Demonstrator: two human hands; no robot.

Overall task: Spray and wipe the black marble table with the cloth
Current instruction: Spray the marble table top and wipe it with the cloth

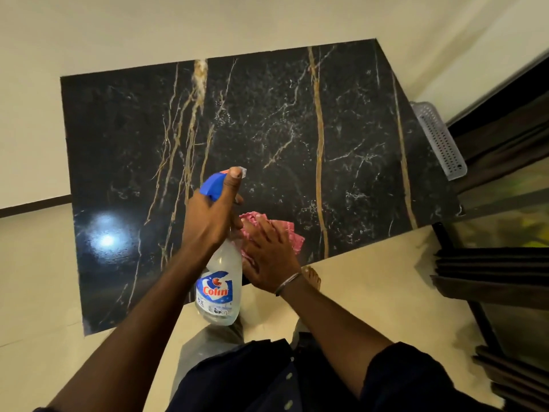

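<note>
The black marble table (267, 129) with gold and white veins fills the middle of the head view. My left hand (212, 217) grips the neck of a clear spray bottle (218, 288) with a blue trigger head, held upright over the table's near edge, thumb up along the nozzle. My right hand (271, 257) lies flat with straight fingers on a pink cloth (289, 233), pressing it onto the marble near the front edge. Most of the cloth is hidden under my palm.
A white perforated plastic basket (439, 141) sits beyond the table's right edge. Dark framed glass panels (505, 203) stand at the right. Beige floor tiles (371, 292) surround the table. A lamp's reflection (107, 239) glares on the left of the marble.
</note>
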